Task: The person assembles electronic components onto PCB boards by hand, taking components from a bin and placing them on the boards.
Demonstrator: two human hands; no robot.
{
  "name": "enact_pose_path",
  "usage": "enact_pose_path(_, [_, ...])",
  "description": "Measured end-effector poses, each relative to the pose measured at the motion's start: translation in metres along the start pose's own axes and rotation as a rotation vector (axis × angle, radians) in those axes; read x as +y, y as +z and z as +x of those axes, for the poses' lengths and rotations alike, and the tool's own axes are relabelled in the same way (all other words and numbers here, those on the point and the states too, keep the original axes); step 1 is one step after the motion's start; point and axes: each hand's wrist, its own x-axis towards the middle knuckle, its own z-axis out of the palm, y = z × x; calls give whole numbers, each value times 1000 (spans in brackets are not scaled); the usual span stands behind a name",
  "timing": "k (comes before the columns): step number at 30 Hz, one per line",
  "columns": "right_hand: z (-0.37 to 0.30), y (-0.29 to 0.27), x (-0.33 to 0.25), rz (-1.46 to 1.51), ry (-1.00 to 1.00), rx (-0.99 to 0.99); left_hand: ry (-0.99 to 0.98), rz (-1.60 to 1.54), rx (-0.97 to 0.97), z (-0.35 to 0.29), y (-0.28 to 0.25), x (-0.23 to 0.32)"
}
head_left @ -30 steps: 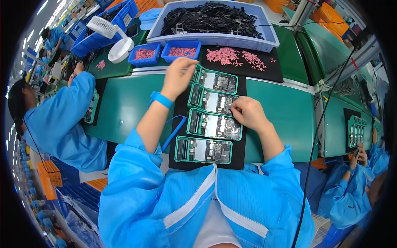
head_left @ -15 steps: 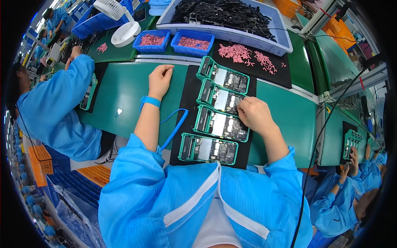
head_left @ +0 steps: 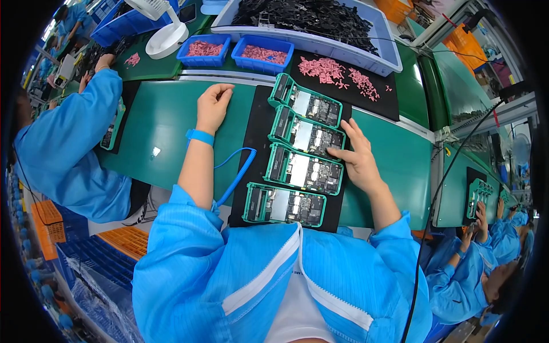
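Observation:
Several green trays with circuit boards stand in a column on a black mat (head_left: pixel 240 197): a top tray (head_left: pixel 311 106), a second tray (head_left: pixel 309 137), a third tray (head_left: pixel 306 170) and the nearest tray (head_left: pixel 284 206). My right hand (head_left: pixel 359 157) is open at the right end of the second tray. Its thumb reaches over that board's edge, and the other fingers stretch up beside the tray. My left hand (head_left: pixel 213 107) rests left of the mat with fingers pinched together; whatever they hold, if anything, is too small to make out. A blue wristband (head_left: pixel 200 137) circles my left wrist.
Two blue bins (head_left: pixel 204 50) of pink pieces stand beyond the trays, near loose pink pieces (head_left: pixel 323 71) on a black sheet. Behind is a large tub (head_left: pixel 309 34) of black parts. A coiled blue cord (head_left: pixel 237 180) lies beside the mat. A co-worker (head_left: pixel 74 143) sits at left.
My right hand has opened from a pinch over the second board, its fingers now spread at the tray's right end. My left hand stays pinched. The whole view has shifted slightly.

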Motion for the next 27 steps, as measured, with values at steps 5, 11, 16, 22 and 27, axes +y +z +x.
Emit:
enact_pose_path(5, [-4,-4,-4,-131,-27,27,-46,-24,-32,0,5,12])
enact_pose_path(11, [16,-4,14,176,165,273,-25,-49,-5,-1,-2,3])
enact_pose_path(16, [45,5,56,279,721,178,-37,-53,-10,2,0,3])
enact_pose_path(22, [65,18,65,200,843,58,-25,-81,-9,6,2,-1])
enact_pose_path(27, [66,23,44,694,833,384,-26,-76,-13,8,0,-1])
